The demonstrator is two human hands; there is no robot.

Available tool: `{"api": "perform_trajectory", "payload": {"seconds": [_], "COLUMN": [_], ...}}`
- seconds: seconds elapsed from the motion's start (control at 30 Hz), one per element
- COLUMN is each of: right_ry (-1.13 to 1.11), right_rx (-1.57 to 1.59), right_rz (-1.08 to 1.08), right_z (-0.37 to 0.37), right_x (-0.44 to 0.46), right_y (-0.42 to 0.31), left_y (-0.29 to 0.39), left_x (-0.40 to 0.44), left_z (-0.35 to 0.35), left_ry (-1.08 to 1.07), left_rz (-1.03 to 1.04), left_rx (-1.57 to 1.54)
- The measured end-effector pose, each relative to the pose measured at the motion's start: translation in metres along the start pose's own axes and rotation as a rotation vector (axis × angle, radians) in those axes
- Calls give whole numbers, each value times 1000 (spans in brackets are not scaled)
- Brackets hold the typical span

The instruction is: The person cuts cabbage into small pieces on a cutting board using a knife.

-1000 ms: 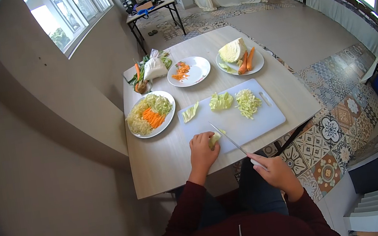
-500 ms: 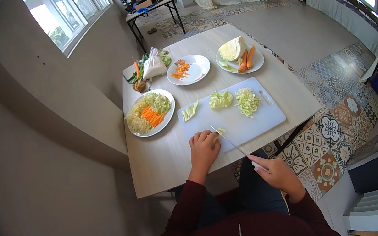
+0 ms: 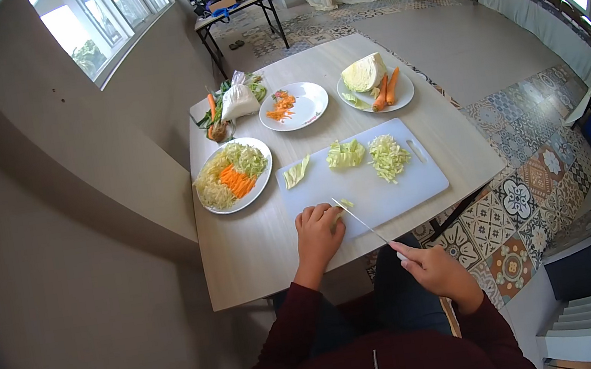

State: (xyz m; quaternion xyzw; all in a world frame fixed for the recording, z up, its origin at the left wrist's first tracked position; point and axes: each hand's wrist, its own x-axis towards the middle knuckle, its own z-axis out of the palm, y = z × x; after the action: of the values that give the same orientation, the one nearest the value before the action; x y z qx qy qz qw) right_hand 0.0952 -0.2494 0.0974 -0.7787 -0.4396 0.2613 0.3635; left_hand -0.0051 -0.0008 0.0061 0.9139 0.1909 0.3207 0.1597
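Note:
My left hand (image 3: 319, 236) rests at the front left of the white cutting board (image 3: 417, 191), fingers curled over a piece of cabbage that they mostly hide. My right hand (image 3: 431, 265) is closed round the handle of a knife (image 3: 365, 225), whose blade reaches over the board to just right of my left fingertips. A few small cabbage bits (image 3: 346, 203) lie by the blade's tip. Farther back on the board are a cabbage leaf piece (image 3: 297, 172), a stack of cabbage pieces (image 3: 345, 154) and a pile of shredded cabbage (image 3: 388, 158).
Left of the board stands a plate of shredded vegetables (image 3: 237, 179). Behind are a plate with carrot pieces (image 3: 309, 104), a plate (image 3: 408, 95) with cabbage and carrots, and a white bag (image 3: 239, 101) among greens. A wall (image 3: 94, 205) borders the table's left side.
Over the last second, my left fingers have come down over the cabbage piece, which now shows less. The knife has shifted only slightly, still in my right hand.

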Motion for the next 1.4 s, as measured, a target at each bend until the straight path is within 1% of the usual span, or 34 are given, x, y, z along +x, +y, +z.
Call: {"api": "perform_trajectory", "payload": {"seconds": [0.13, 0.23, 0.33, 0.53, 0.73, 0.93, 1.03, 1.23, 1.4], "right_ry": [-20, 34, -1, -20, 28, -18, -55, -63, -75], "right_rx": [-22, -1, -51, -141, -92, -35, 23, 21, 56], "right_rz": [21, -67, 7, 35, -35, 51, 118, 47, 78], "right_z": [2, 14, 16, 13, 7, -10, -16, -15, -18], "right_x": [11, 19, 17, 6, -9, -23, -27, -28, -33], "right_y": [-1, 12, 9, 6, 10, 2, 0, 13, 15], "left_y": [-1, -1, 0, -3, -2, -5, -7, -5, -8], "left_x": [-1, -1, -1, -2, -2, -4, -4, -3, -4], "left_z": [1, 2, 1, 5, 3, 7, 6, 5, 8], "left_ry": [14, 6, 9, 18, 12, 50, 52, 44, 43], "left_rz": [7, 1, -11, -17, -36, -29, -61, -30, -14], "left_rx": [-5, -1, -16, -40, -69, -117, -124, -87, -74]}}
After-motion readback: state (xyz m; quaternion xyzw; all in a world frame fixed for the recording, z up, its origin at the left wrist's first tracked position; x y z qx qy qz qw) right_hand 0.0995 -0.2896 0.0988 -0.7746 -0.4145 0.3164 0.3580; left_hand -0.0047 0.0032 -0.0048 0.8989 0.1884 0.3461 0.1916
